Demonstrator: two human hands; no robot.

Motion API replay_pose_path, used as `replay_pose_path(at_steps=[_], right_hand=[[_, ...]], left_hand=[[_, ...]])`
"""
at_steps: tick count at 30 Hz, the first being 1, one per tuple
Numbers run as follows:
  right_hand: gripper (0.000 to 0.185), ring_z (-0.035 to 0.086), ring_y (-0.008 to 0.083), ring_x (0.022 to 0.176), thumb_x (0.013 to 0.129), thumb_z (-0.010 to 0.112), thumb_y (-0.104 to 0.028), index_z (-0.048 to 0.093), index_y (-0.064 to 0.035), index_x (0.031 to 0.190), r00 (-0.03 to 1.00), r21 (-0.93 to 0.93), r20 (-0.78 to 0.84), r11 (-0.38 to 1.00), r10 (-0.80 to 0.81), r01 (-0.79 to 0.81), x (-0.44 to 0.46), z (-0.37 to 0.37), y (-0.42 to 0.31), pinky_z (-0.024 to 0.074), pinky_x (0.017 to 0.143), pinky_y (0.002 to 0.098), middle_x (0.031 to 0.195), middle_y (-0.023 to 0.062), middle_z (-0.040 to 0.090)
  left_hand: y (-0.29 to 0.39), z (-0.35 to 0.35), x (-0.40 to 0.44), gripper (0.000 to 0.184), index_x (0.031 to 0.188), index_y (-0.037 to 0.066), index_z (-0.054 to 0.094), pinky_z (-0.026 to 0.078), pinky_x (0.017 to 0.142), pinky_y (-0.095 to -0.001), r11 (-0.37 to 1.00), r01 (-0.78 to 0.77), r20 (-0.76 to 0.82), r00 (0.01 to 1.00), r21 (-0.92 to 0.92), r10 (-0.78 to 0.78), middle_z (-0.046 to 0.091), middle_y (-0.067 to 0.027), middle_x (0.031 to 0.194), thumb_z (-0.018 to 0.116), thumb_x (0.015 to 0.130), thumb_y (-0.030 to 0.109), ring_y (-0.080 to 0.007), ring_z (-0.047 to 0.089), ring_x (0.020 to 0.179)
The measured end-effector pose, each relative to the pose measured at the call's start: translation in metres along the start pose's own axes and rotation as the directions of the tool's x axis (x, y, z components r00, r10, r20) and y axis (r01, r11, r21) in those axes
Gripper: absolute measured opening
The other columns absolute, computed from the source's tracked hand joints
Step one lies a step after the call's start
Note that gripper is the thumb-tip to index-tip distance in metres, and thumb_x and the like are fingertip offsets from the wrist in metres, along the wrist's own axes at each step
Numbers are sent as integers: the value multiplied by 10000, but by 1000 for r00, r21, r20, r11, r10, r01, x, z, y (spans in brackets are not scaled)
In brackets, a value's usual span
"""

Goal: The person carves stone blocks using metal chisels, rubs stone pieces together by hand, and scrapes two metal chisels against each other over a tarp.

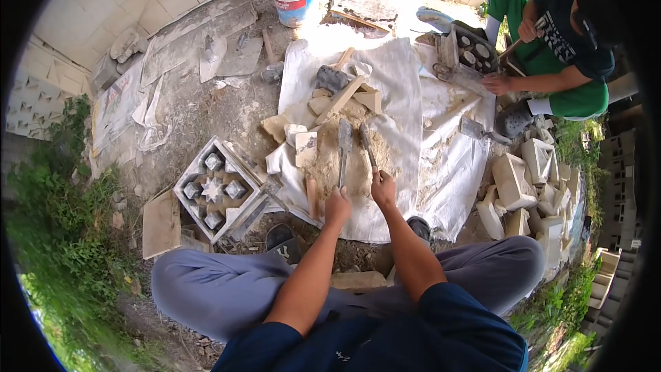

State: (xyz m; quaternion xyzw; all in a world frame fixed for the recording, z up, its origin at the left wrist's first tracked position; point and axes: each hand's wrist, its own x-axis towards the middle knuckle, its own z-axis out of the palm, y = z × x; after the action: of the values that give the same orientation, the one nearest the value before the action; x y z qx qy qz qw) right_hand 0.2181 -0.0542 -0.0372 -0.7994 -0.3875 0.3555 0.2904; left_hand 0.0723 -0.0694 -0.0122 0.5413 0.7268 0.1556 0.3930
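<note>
My left hand [337, 207] is closed round the lower end of a long flat metal tool [345, 139], whose broad end points away from me over sandy powder. In my right hand [383, 188] is the handle of a second, narrower dark tool [366, 139], held beside the first with a gap between them. Both tools are above a pale sheet [399, 96] strewn with sand. Just beyond them lie broken pale blocks [341, 101] and a dark-headed mallet [333, 78]. A pale piece [306, 149] rests left of the flat tool.
A star-patterned mould [215, 191] lies at the left. A bucket [295, 1] stands at the back. At the upper right a co-worker [561, 41] sits by another mould [475, 52]. Broken blocks [515, 180] are piled at the right, near a trowel [482, 129].
</note>
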Motion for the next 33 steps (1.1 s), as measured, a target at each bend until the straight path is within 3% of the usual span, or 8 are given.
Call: replay_pose_path(at_steps=[7,10,12,16,22,24,26,33], right_hand=[[397,355,327,496,992,431,-295,487,11,745,942,302,-254,907,-220,293,11,-17,-39,298,494,414,540,173,435],[412,425,376,519,991,419,-319,497,11,757,935,218,-261,928,-241,301,6,-8,-25,327,515,447,571,194,484],[433,568,481,747,966,424,-390,579,-1,855,993,-89,-63,992,-97,91,6,3,8,417,643,512,756,280,598],[467,583,477,770,950,456,-416,601,20,867,999,-21,-22,999,25,-25,1,-2,2,435,664,500,768,295,601],[434,408,402,551,977,454,-346,500,31,768,977,199,-165,966,-134,166,3,-11,-26,350,538,445,578,243,468],[455,450,224,519,988,438,-354,495,43,773,945,167,-239,949,-225,268,5,-10,-31,353,515,388,551,149,429],[467,536,474,737,974,409,-402,544,16,814,985,-3,-109,991,-134,134,0,-2,-11,387,645,509,734,269,577],[518,535,415,632,956,454,-435,529,42,767,988,45,-134,995,-80,86,-2,-6,-13,388,589,456,642,247,541]], left_hand=[[-11,12,-4,318,1029,-22,505,434,755,-559,999,-15,-14,1000,-32,14,608,-329,890,417,963,276,-503,573,887],[-10,12,-1,319,1020,-23,511,434,752,-558,999,-33,-18,999,-22,32,609,-324,883,417,963,277,-502,573,879],[-8,9,-2,319,1015,-21,513,434,753,-556,999,-50,-24,998,5,50,610,-321,880,417,963,278,-501,573,877],[-4,2,1,312,997,-22,515,437,750,-552,1000,-24,-23,999,17,25,611,-314,870,418,961,272,-500,572,876],[-13,12,-3,310,989,-24,514,437,756,-551,1000,-27,-30,999,-13,26,613,-307,874,418,960,270,-501,571,874],[-6,11,-2,311,990,-23,514,436,761,-550,999,-15,-24,1000,-34,15,614,-305,878,417,961,271,-502,570,875],[-1,4,-6,312,1000,-21,523,438,769,-545,1000,-24,-27,999,16,24,615,-307,889,419,960,270,-498,574,881],[-6,7,0,321,989,-23,536,444,772,-539,999,-50,-29,998,21,51,611,-320,895,420,961,275,-496,578,888]])
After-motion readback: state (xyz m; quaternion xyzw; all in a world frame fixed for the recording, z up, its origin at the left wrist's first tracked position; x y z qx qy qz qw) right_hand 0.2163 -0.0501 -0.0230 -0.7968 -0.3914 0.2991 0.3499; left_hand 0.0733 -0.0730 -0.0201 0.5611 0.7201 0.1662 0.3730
